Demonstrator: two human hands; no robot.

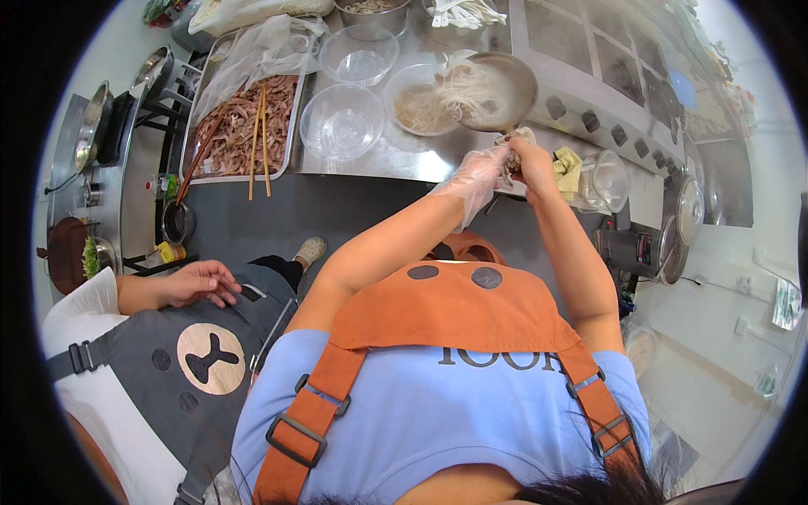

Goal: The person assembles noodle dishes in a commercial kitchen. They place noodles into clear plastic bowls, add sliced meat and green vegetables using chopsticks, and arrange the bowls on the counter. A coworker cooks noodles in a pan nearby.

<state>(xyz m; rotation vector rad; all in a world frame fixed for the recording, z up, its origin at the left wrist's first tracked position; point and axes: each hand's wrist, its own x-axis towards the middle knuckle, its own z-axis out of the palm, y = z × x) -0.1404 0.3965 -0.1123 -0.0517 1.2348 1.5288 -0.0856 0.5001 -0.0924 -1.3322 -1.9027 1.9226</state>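
A metal pan [523, 76] is tilted at the counter's edge, its mouth toward a clear plastic bowl [396, 87]. Pale noodles [465, 91] stretch from the pan over the bowl's rim, and more lie inside the bowl. My left hand [481, 175], in a clear plastic glove, closes on the pan's handle, which is wrapped in a crumpled cloth [520, 141]. Beside it, my right hand [534, 165], bare, grips the same wrapped handle. My fingers partly hide the handle.
Two clear plastic bowls [341, 123] stand left of the noodles. Farther left, a tray [290, 151] holds sliced meat, with chopsticks [259, 139] across it. A yellow cloth [567, 171] and a clear container [604, 183] lie right of my hands. A co-worker's hand [199, 284] is at left.
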